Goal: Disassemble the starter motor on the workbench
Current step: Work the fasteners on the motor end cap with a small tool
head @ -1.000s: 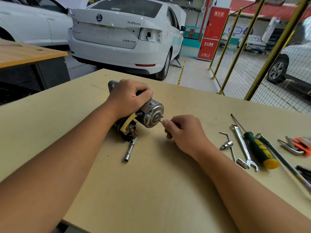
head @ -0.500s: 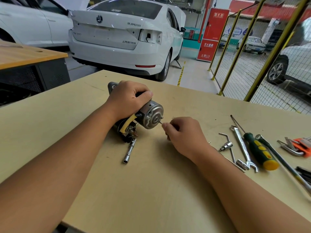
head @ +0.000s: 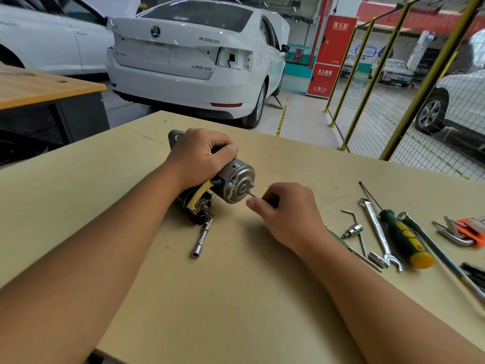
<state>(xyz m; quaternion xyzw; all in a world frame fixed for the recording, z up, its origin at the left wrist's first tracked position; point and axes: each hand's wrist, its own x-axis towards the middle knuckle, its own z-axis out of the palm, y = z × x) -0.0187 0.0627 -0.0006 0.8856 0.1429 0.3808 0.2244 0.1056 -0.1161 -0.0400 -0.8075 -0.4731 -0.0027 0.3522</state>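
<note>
While my left hand clamps the motor lying on the surface, my right grip pinches the thin bolt jutting rightward from its end cap, along the motor's axis.

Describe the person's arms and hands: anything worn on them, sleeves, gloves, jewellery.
Both forearms are bare right to the frame's edge; no sleeves show. The left hand and the right hand wear no gloves. No watch, bracelet or ring is visible on the sides that show.
</note>
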